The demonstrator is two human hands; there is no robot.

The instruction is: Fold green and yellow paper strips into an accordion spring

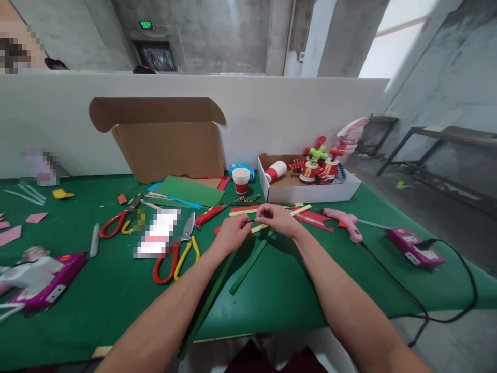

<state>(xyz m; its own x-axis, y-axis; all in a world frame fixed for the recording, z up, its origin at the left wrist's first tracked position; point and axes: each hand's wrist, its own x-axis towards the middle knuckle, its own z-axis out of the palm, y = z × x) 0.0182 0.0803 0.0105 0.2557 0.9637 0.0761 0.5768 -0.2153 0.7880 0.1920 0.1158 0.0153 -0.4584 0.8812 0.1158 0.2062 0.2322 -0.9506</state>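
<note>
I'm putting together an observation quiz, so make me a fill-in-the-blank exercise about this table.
1. The strips on the near side of the left hand and right hand are coloured ____.
2. The glue gun lies to the person's ____.
3. The nearer scissors have one red handle and one ____ handle.
Missing words: green; right; yellow.
</note>
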